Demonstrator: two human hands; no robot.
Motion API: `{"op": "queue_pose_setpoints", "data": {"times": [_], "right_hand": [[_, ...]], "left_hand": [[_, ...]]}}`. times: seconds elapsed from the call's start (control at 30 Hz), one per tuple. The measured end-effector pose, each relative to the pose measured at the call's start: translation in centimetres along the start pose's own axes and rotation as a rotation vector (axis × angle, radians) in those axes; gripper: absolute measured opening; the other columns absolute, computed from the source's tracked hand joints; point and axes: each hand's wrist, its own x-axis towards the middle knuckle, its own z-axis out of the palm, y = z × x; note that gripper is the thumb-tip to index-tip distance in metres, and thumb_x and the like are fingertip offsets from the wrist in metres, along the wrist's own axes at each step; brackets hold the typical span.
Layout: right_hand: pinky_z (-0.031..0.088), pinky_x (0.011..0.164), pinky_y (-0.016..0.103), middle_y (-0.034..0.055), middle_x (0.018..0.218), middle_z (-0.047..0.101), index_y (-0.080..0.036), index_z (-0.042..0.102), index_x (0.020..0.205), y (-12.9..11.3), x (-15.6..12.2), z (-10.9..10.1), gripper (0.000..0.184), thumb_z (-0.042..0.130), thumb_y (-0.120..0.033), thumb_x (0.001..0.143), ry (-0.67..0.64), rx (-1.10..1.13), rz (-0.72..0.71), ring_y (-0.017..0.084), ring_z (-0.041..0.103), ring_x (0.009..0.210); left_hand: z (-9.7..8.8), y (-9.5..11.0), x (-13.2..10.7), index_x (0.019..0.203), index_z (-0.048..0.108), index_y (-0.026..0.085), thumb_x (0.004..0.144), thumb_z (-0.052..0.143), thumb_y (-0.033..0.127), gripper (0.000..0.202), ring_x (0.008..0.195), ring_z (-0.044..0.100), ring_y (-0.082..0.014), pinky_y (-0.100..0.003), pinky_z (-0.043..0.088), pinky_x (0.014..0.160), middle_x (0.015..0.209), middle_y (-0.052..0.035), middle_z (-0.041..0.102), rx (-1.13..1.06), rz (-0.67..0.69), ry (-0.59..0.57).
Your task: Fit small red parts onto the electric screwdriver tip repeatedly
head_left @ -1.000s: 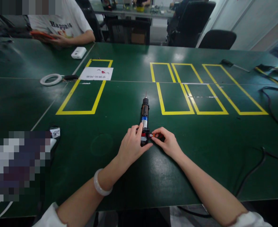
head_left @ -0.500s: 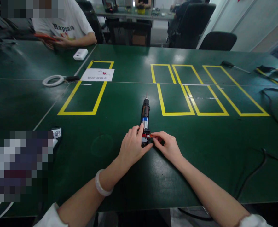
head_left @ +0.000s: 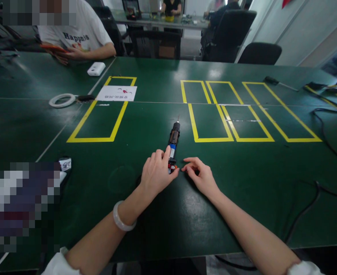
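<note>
Because the slim motor tool (head_left: 173, 142) is narrow and looks as if it could roll, the left hand (head_left: 157, 168) lies low across its near end, apparently to steady it. The left fingers are closed around the black, silver and blue body: the index finger stretches along its side, while the thumb reaches under the near end. How firmly they press cannot be told, and much of that end is hidden behind the hand.

The tool is on the tabletop (head_left: 231, 175), straight ahead of the person, its thin tip pointing away and slightly to the right. Such an orientation seems to suit close handwork, since it leaves the connector end, with its small orange part (head_left: 175, 167), within reach of both hands while the tip points clear of the fingers.

Just beside the left thumb, the right hand (head_left: 203, 176) is half curled, its index finger and thumb apart with nothing visible between them. Its nearness probably serves fine work on that orange part, though it does not appear to touch it.

Farther off, yellow tape outlines (head_left: 215, 139) likely mark set places; a white printed card (head_left: 116, 93) lies across another taped frame (head_left: 91, 139), perhaps as its label.
</note>
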Motion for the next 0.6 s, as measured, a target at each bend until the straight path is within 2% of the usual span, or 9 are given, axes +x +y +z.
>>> {"op": "queue_pose_setpoints", "data": {"times": [0.13,0.23,0.4,0.6], "right_hand": [[0.049,0.067,0.028,0.0026,0.082,0.072,-0.020,0.060,0.111,0.3,0.2,-0.3,0.021,0.050,-0.021,0.092,0.000,0.010,-0.011,0.016,0.065,0.073],[0.048,0.068,0.028,0.0030,0.082,0.072,-0.019,0.061,0.109,0.4,0.2,-0.5,0.020,0.050,-0.022,0.092,0.011,0.022,-0.002,0.016,0.065,0.073],[0.046,0.066,0.027,0.0028,0.081,0.071,-0.018,0.062,0.107,0.2,0.3,-0.5,0.019,0.050,-0.022,0.092,0.003,0.013,0.015,0.015,0.064,0.071],[0.047,0.067,0.027,0.0034,0.080,0.071,-0.017,0.064,0.102,0.0,0.4,-0.5,0.018,0.050,-0.022,0.092,-0.003,0.006,0.025,0.016,0.064,0.071]], "left_hand": [[-0.8,-2.1,-0.2,0.142,0.040,0.017,0.083,0.058,0.052,0.072,0.094,0.055,-0.0282,-0.036,0.044,0.076,0.107,-0.0133,0.054,0.064,0.010,-0.009],[-1.4,-4.6,-0.3,0.141,0.041,0.018,0.086,0.052,0.053,0.066,0.093,0.056,-0.0286,-0.037,0.045,0.075,0.109,-0.0144,0.054,0.126,-0.058,-0.027],[-2.3,-10.7,-0.4,0.142,0.039,0.017,0.089,0.043,0.056,0.066,0.098,0.056,-0.0328,-0.041,0.047,0.077,0.120,-0.0183,0.050,0.195,-0.235,-0.100],[-2.5,-17.8,-1.0,0.145,0.034,0.017,0.090,0.037,0.060,0.070,0.109,0.050,-0.0380,-0.044,0.045,0.084,0.126,-0.0215,0.044,0.178,-0.426,-0.170]]}}
